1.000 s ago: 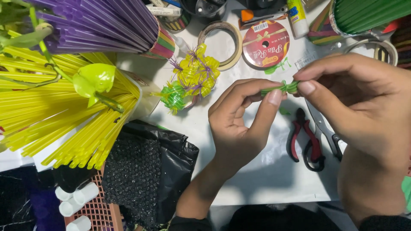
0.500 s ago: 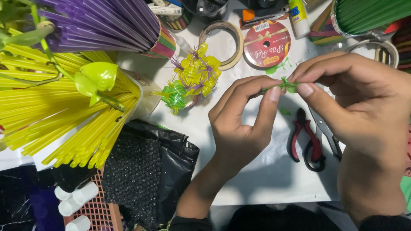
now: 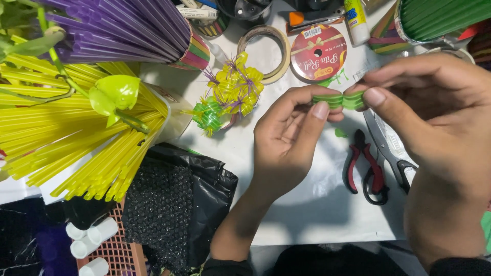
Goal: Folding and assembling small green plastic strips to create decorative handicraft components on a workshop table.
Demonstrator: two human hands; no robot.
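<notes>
Both hands pinch a small bundle of green plastic straw pieces (image 3: 338,99) above the white surface (image 3: 307,204).
Left hand (image 3: 289,143) keeps a narrow grip on its left end; right hand (image 3: 434,117) on its right end; red-handled pliers (image 3: 358,166) and scissors (image 3: 386,158) lie just below; yellow-and-purple straw flower (image 3: 236,84) sits left.

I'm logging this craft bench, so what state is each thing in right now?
Green straw bundle: pinched at both ends, held above the table.
Left hand: grip shut on the bundle's left end.
Right hand: grip shut on its right end.
Pliers: lying flat, handles slightly apart.
Scissors: lying flat, blades shut.
Red ribbon spool: lying flat.
</notes>
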